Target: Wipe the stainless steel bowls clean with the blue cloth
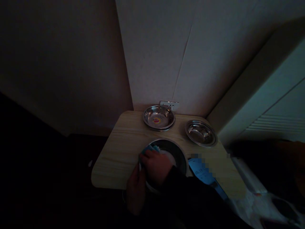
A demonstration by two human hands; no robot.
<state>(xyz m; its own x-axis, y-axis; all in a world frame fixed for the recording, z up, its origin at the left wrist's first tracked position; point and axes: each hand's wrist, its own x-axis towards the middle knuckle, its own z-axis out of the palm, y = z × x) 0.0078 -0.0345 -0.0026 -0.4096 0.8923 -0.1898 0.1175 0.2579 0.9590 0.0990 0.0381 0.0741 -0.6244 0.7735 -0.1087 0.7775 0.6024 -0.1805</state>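
Observation:
A round metal basin [178,152] stands near the front of the small table, its inside mostly dark with a paler bottom. My right hand [157,165] reaches over it and presses a light-blue cloth [149,149] against the left side of the rim, fingers bent around the cloth. Lower down, my left hand [136,190] pinches the basin's near-left rim from outside, thumb and fingers together. My right hand and sleeve cover the front part of the basin. The dim light blurs finer detail.
Shallow steel bowls [164,121] are stacked at the table's back, the top one bearing a sticker. More nested steel bowls [201,133] sit at the right. A lit phone [202,171] lies beside the basin on the wooden table [114,152]. Behind are a wall and socket [169,103].

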